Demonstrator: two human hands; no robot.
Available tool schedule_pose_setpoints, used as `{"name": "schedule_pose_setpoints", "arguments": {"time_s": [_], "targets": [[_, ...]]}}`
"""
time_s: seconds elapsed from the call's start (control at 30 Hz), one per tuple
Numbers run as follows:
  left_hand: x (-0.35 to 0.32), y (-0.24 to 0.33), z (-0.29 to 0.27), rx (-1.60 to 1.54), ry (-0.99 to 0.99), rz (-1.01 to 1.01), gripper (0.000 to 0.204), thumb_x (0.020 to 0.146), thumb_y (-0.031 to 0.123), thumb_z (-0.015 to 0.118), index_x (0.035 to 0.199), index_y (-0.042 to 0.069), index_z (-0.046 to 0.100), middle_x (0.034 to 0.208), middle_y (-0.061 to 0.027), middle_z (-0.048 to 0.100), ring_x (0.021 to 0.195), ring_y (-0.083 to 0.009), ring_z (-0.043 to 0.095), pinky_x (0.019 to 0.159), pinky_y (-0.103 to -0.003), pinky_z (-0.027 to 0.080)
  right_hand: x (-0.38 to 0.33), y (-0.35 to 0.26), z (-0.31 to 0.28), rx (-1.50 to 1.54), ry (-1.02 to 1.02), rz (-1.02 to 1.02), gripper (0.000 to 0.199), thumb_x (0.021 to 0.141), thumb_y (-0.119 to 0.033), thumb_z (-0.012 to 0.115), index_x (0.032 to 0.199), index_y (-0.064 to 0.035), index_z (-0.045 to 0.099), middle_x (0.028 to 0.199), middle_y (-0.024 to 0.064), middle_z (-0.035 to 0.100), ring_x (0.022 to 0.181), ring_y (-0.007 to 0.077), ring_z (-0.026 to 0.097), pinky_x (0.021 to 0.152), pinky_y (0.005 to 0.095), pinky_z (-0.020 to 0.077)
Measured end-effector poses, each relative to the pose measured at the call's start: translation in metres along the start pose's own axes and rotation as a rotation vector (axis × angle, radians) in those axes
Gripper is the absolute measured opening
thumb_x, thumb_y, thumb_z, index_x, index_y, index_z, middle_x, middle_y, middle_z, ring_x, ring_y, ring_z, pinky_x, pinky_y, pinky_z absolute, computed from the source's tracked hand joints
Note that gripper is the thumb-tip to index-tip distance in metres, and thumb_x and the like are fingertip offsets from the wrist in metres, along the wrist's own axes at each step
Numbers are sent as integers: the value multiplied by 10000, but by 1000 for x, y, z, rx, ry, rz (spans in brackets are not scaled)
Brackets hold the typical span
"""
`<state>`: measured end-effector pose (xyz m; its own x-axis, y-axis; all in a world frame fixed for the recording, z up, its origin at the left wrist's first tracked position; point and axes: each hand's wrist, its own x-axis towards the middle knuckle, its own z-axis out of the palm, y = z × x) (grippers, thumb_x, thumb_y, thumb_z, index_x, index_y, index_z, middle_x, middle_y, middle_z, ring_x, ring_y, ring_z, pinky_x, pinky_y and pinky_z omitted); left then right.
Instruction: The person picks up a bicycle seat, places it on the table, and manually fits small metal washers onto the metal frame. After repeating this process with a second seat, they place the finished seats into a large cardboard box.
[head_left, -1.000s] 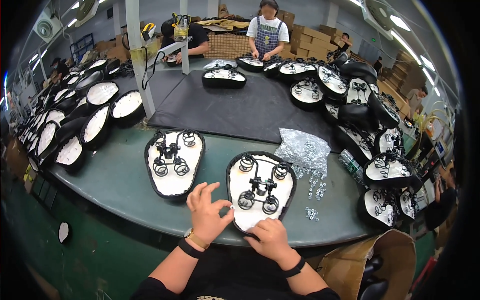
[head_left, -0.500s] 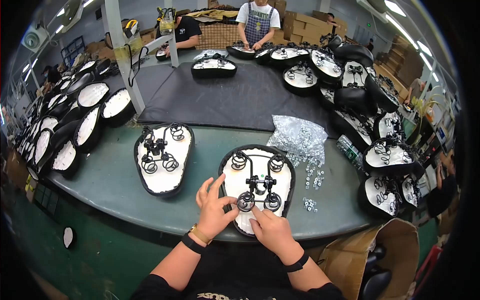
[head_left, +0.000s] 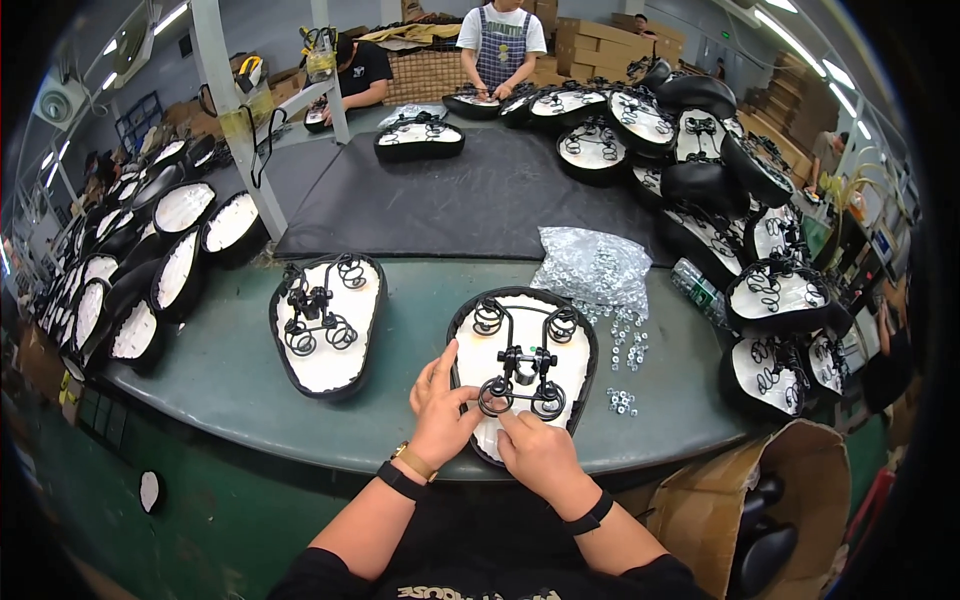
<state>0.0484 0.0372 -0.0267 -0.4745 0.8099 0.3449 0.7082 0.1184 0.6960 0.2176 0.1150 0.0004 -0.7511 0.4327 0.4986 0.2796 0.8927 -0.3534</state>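
Note:
An upside-down bicycle saddle (head_left: 470,360) lies in front of me, with its white underside and black spring frame (head_left: 527,362) facing up. My left hand (head_left: 441,408) holds the saddle's left edge, its upper fingers along the rim and its fingertips beside the lower left coil spring (head_left: 494,397). Just below that coil, my right hand (head_left: 538,452) is closed, with its index fingertip pressed in at the spring. Anything small under the fingertips is hidden. Another upturned saddle (head_left: 330,370) with a spring frame lies to the left.
Loose nuts (head_left: 620,402) and a clear bag of nuts (head_left: 592,268) lie right of the saddle. Saddles are piled at both sides. A metal post (head_left: 235,120) rises at left, an open carton (head_left: 700,510) stands at lower right. Across the table, a person in an apron (head_left: 500,50) handles a saddle.
My left hand's raised fingers have come down against the saddle's rim. My right hand stays at the lower left coil. The view has shifted slightly.

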Motion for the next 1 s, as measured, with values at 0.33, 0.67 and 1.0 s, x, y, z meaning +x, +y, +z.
{"name": "schedule_pose_setpoints", "arguments": {"time_s": [0.33,0.67,1.0], "targets": [[-2,3,4,25,39,-32,90,799,175,809,868,121,789,1675,-100,313,1421,-375,358,1174,-519,197,2,-3,4,-60,-41,17,216,869,-113,647,1068,-46,698,775,90,646,626,294,679,538,399,569],[-9,4,-4,-87,46,119,267,803,162,794,1021,14,752,1648,-223,306,1401,-416,424,1150,-498,345,0,-4,7,-77,-31,96,283,870,-115,670,1144,-71,720,747,101,645,616,329,663,539,434,559],[-37,41,-28,271,42,268,482,830,202,741,1278,47,652,1533,-223,435,1399,-386,449,1133,-591,373,0,-5,2,-64,37,109,284,854,-106,686,1134,-100,733,725,64,628,595,295,653,502,404,535]]}}
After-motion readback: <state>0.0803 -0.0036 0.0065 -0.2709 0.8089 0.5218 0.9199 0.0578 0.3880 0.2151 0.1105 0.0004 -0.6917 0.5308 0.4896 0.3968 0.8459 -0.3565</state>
